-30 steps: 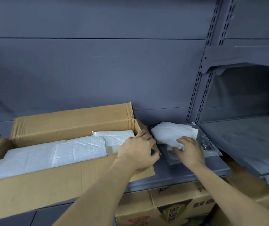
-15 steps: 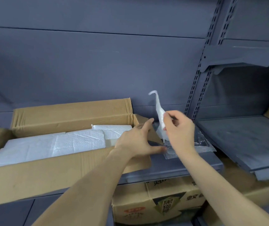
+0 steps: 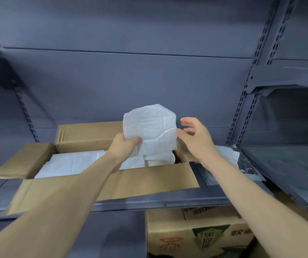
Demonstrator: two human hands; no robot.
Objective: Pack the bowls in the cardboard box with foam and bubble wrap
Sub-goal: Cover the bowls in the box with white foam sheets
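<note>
An open cardboard box (image 3: 149, 180) sits on a grey shelf, its inside covered by white foam sheets (image 3: 71, 163). My left hand (image 3: 125, 146) grips the lower left edge of a white foam sheet (image 3: 151, 131) held upright above the box's right end. My right hand (image 3: 194, 136) hovers just right of that sheet, fingers spread and loosely curved, holding nothing. Clear bubble wrap (image 3: 242, 166) lies on the shelf to the right of the box. No bowl is visible.
The grey metal shelf (image 3: 168, 202) carries the box; slotted uprights (image 3: 242, 101) rise at the right. A tilted grey shelf panel (image 3: 289, 164) lies at the right. A printed cardboard carton (image 3: 196, 235) stands below the shelf.
The foam sheet went from lying on the bubble wrap, up in my right hand, across into my left hand above the box. My right hand has let go of it.
</note>
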